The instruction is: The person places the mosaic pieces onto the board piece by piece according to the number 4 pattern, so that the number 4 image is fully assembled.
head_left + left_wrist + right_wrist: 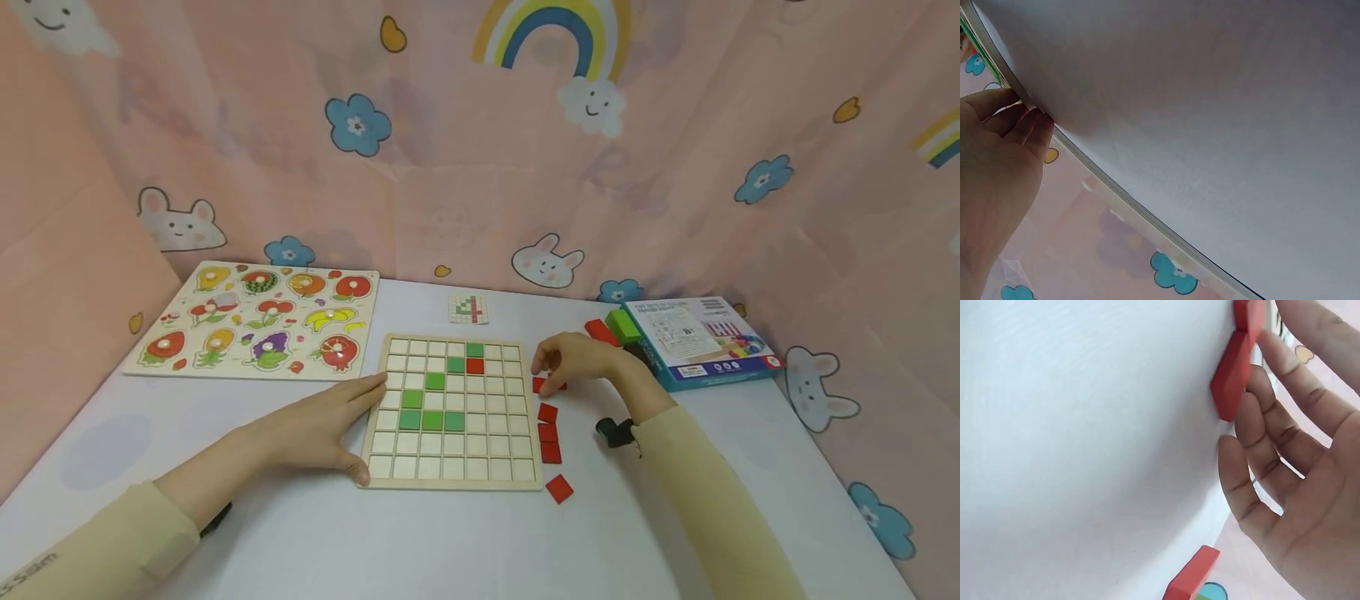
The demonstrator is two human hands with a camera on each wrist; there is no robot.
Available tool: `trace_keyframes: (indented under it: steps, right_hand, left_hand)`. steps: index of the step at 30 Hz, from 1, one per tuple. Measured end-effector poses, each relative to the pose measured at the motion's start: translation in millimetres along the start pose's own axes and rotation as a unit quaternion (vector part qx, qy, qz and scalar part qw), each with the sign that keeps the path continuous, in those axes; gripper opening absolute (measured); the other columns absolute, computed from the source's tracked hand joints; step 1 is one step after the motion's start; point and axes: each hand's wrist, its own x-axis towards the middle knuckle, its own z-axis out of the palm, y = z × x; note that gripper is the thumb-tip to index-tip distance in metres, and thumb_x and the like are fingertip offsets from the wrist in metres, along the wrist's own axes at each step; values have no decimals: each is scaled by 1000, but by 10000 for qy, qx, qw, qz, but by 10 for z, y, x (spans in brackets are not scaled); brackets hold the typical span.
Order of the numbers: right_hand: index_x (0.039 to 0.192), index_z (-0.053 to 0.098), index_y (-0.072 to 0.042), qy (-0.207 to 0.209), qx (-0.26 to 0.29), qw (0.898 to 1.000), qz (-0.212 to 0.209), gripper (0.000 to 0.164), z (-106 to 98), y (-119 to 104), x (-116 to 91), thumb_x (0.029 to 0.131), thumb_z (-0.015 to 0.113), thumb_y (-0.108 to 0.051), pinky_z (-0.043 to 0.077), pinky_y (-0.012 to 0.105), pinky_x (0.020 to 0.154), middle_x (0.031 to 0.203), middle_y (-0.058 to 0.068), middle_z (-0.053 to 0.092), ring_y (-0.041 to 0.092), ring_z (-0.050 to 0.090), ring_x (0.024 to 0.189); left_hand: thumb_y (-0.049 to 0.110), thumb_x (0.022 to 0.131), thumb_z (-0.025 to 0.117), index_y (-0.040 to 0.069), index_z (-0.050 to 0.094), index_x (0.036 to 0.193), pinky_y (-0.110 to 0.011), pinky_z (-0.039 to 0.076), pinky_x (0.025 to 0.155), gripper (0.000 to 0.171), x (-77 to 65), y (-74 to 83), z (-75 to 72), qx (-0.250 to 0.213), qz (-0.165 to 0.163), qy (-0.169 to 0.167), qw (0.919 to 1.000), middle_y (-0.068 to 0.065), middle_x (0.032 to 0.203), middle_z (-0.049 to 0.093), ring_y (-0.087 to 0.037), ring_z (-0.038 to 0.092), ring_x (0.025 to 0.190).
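Observation:
A wooden grid board [450,485] lies on the table, with several green tiles [432,420] and one red tile [475,366] in its cells. My left hand [322,425] rests along the board's left side, fingers extended to the edge and thumb at the near corner. To the right of the board, my right hand [581,358] is low over loose red tiles. In the right wrist view its loosely bent fingers [1250,415] are right beside a red tile [1232,378]. More red tiles [548,432] lie in a rough column below that hand.
Behind the board is a small pattern card [468,308]. A fruit puzzle board [358,333] lies at the back left. A boxed set [701,342] sits at the back right, beside green blocks [623,326] and red blocks [602,332]. A patterned curtain [450,167] hangs behind the table.

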Motion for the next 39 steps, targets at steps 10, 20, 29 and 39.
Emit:
trace_keyframes:
  steps: [10,20,29,39]
  right_hand:
    - [92,69,-14,47,-174,9997,-158,25,34,-10,9,75,85,-20,47,27,72,91,5,59,20,53,87]
    - [83,68,-14,387,-288,9979,-423,12,21,-49,-11,82,79,-19,49,27,69,85,2,64,18,55,80]
    - [86,70,-14,924,-158,9939,-588,9,65,-256,-6,85,77,-20,45,26,64,76,2,61,17,54,76]
    - [88,73,-13,1305,102,9857,-1060,5,246,-604,112,86,76,-15,47,24,66,78,1,68,14,57,75]
  left_hand:
    - [79,61,70,6,30,155,-53,34,120,126,-3,-7,3,-26,23,3,10000,-9,167,20,-35,27,151]
    - [79,61,71,6,30,155,-53,33,120,126,2,-15,9,-9,42,24,10000,-9,167,21,-35,28,151]
    - [80,60,70,6,30,155,-53,33,120,127,7,-20,16,-38,44,19,10000,-9,167,20,-35,28,151]
    - [80,60,70,6,29,155,-53,33,120,127,9,-30,19,-71,36,23,10000,-9,167,20,-35,27,152]
